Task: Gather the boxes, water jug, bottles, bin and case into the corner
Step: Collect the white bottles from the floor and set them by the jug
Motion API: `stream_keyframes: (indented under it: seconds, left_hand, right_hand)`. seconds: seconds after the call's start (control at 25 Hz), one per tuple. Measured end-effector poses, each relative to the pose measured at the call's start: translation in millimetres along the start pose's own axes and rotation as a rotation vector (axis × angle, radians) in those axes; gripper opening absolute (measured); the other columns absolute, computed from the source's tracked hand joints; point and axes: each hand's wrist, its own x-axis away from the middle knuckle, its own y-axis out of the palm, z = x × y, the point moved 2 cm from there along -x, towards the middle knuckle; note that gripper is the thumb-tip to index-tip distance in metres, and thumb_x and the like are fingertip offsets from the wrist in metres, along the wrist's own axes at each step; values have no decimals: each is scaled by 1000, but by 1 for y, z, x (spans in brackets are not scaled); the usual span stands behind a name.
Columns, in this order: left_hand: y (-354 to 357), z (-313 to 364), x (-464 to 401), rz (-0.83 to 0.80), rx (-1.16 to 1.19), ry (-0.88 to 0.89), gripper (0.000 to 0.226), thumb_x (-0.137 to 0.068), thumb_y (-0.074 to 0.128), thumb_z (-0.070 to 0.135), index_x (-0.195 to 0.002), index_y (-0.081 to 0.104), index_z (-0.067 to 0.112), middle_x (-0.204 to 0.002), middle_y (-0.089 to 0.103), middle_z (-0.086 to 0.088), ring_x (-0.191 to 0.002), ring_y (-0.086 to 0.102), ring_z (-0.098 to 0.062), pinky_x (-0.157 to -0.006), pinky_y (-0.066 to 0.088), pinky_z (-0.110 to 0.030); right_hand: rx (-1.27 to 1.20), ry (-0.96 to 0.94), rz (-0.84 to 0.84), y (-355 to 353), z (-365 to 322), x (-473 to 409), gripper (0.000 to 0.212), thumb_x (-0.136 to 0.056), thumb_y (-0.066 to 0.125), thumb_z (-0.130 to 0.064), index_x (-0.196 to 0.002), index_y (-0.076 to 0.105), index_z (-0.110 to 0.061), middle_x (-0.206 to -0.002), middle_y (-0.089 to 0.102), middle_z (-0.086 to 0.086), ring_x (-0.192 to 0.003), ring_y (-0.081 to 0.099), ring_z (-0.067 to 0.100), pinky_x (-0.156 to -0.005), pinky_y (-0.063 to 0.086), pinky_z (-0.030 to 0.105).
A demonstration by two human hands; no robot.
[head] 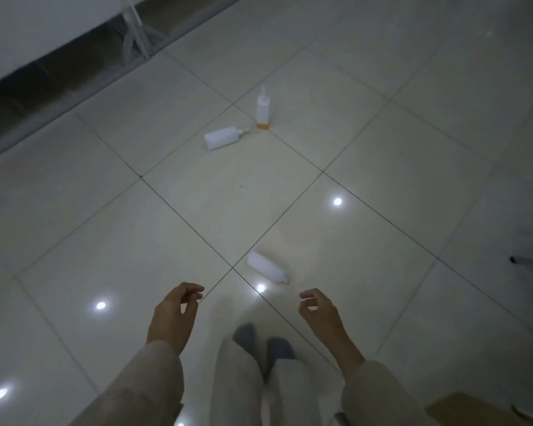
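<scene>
The person stands on the pale tiled floor (382,149) with both hands out in front, empty, fingers loosely curled and grasping nothing. The nearest bottle (266,269) lies on its side just ahead of the feet, between the two hands but closer to the right hand (319,307) than to the left hand (176,312); its long axis runs diagonally, base away to the left, nozzle pointing back toward the right hand. I'd judge the right hand the natural one to stoop and take it. Three bottles in all: this one, a second fallen bottle (223,137) well ahead, and an upright bottle (263,110) with an orange base just beyond it. A brown box corner (474,408) shows at bottom right
</scene>
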Motion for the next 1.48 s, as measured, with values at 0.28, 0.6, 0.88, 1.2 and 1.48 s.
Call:
stream_keyframes:
  seconds: [0.28, 0.6, 0.88, 1.2, 1.48]
  left_hand:
    - [132, -97, -176, -62, -96, 125, 22, -88, 49, 1, -92, 61, 20, -95, 66, -1, -93, 59, -15, -74, 38, -18]
    - [200, -186, -263, -105, -185, 211, 20, -88, 52, 5, -101, 62, 17, -103, 65, 2, -99, 58, -13, -82, 36, -15]
    - [159, -136, -250, -159, -389, 261, 40, -80, 65, 19, -118, 53, 20, -118, 59, -2, -111, 53, -24, -90, 46, -34]
    - [51, 5, -266, 6, -796, 439, 94, -35, 83, 48, -117, 51, 15, -111, 68, -5, -106, 61, -28, -89, 49, -48]
    - [-11, 92, -351, 34, -667, 263, 77, -31, 86, 41, -96, 50, 22, -79, 66, 1, -68, 66, -26, -59, 48, -35]
  right_hand:
    - [316, -91, -1, 99, 70, -240, 45, -82, 58, -15, -124, 43, -16, -121, 50, 8, -110, 50, 27, -81, 43, 32]
    - [912, -36, 3, 185, 152, -356, 85, -79, 64, -33, -143, 9, -23, -140, 32, 4, -126, 36, 26, -97, 36, 42]
    - [936, -343, -105, 149, 42, -318, 73, -73, 65, -26, -135, 26, -22, -129, 41, 3, -118, 40, 28, -87, 42, 40]
    - [881, -1009, -33, 104, -195, -241, 85, -30, 84, -15, -109, 52, -15, -97, 67, 1, -87, 64, 24, -60, 53, 35]
    - [818, -993, 89, 54, -305, -275, 78, -49, 77, -21, -122, 48, -24, -123, 61, -2, -118, 51, 16, -97, 41, 34]
